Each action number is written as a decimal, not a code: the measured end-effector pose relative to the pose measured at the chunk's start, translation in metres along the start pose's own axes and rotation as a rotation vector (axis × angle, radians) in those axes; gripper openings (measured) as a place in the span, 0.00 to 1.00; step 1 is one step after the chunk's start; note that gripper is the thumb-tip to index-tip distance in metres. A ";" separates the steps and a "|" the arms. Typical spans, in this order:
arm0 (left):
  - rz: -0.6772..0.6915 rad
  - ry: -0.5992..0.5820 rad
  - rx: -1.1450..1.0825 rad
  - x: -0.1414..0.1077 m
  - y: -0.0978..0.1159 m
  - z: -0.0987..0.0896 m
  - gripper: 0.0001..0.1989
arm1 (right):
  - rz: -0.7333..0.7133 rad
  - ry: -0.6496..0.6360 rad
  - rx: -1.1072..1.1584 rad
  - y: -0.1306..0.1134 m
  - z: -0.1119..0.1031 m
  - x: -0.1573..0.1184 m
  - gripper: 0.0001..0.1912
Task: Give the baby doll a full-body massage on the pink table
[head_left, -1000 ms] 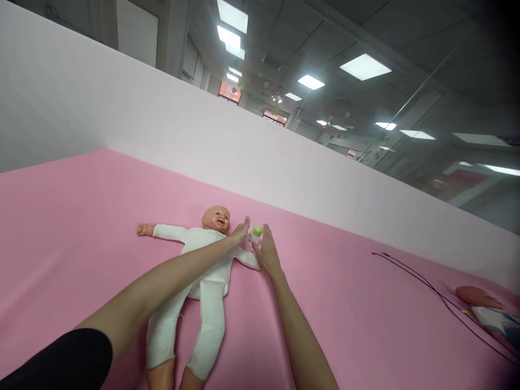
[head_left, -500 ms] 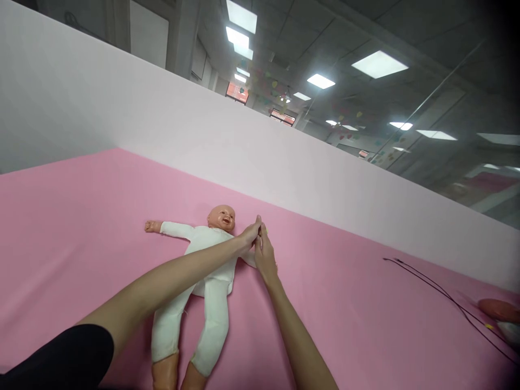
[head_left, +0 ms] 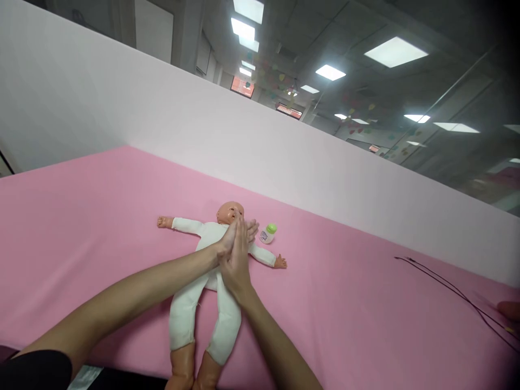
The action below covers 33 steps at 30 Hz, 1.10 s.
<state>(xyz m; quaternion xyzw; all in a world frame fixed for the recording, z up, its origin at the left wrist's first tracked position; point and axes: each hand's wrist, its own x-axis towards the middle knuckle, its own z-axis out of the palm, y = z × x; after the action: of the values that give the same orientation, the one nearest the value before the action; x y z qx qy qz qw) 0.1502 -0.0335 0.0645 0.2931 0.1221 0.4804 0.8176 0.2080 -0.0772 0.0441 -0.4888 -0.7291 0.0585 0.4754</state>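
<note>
A baby doll (head_left: pixel 210 234) with a white cloth body lies on its back on the pink surface (head_left: pixel 345 303), arms spread. Above its chest, my left hand (head_left: pixel 227 241) and my right hand (head_left: pixel 239 262) are pressed together palm to palm. The fingers of both are stretched out, the left ones fanning out behind the right, and I see nothing held. They cover part of the doll's face and chest. Just right of them, beside the doll's arm, stands a small white bottle (head_left: pixel 268 233) with a green cap.
A white wall panel (head_left: pixel 260 146) runs along the far edge of the pink surface. Thin black cables (head_left: pixel 450 295) lie at the right, leading to a brownish-orange object (head_left: pixel 509 310) cut off by the frame edge.
My joined hands have moved left, from beside the doll's head to over its chest, and the fingers have spread. The bottle and the doll's right-side arm now show.
</note>
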 end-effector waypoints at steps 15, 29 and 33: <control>0.299 0.015 1.743 -0.041 0.069 -0.149 0.44 | 0.227 -0.242 -0.387 0.120 -0.034 -0.055 0.40; 0.576 -0.158 2.034 -0.048 0.068 -0.174 0.36 | 0.165 -0.215 -0.387 0.113 -0.036 -0.056 0.36; 0.472 -0.136 2.130 -0.048 0.063 -0.178 0.37 | 0.205 -0.277 -0.407 0.115 -0.032 -0.055 0.33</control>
<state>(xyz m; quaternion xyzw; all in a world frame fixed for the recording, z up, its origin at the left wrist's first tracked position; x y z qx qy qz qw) -0.0050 0.0131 -0.0443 0.8922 0.3703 0.2558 0.0370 0.3118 -0.0726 -0.0367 -0.6330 -0.7306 0.0247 0.2546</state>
